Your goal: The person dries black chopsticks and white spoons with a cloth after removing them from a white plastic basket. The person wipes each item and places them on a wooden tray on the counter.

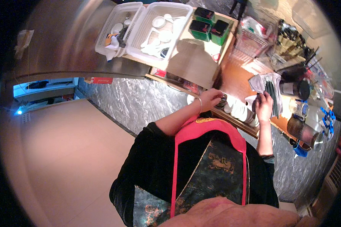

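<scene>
My left hand (211, 99) has its fingertips at a small dark stack (223, 102), which may be dishes. Whether it grips them is hidden behind the fingers. To the right, white dishes (238, 109) stand in a row in an open drawer (236, 122). My right hand (263, 107) reaches over a crumpled light cloth or bag (258, 82), its fingers bent beside a bundle of long dark sticks (270, 93), probably chopsticks. What lies under those fingers I cannot make out.
Two white plastic baskets (132, 38) at upper left hold white bowls and spoons (163, 35). Several green boxes with black tops (200, 29) stand beside them. Right are a wire basket (250, 42), a black-lidded jar (297, 89) and a brown ribbed vessel (302, 130).
</scene>
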